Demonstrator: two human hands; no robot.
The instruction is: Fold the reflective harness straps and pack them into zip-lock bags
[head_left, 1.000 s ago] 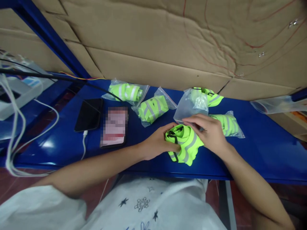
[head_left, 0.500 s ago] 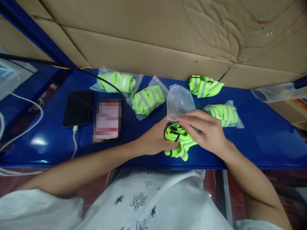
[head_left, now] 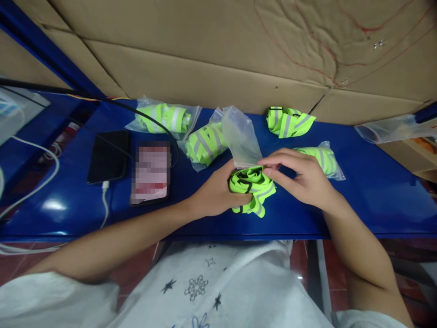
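A folded neon-yellow reflective strap bundle (head_left: 254, 187) with grey stripes and black parts is gripped by my left hand (head_left: 215, 191), its thumb across the front. Just behind the bundle stands a clear plastic bag (head_left: 241, 136), its edge at the top of the straps. My right hand (head_left: 300, 177) pinches the bag's edge at the bundle's upper right with thumb and fingertips. Bagged yellow bundles lie behind my left hand, one nearer (head_left: 206, 143) and one farther left (head_left: 164, 118). Another bagged bundle (head_left: 319, 159) is partly hidden behind my right hand.
An unbagged yellow strap bundle (head_left: 288, 122) lies near the cardboard (head_left: 205, 77) at the back. Two phones, one black (head_left: 108, 155) and one with a blurred screen (head_left: 152, 173), rest on the blue table (head_left: 191, 228). Cables cross the left side. Clear bags (head_left: 385, 130) lie at right.
The clear bag has tilted left and sits more upright behind the bundle. Both hands and the bundle have shifted slightly, and more of the bundle's top shows.
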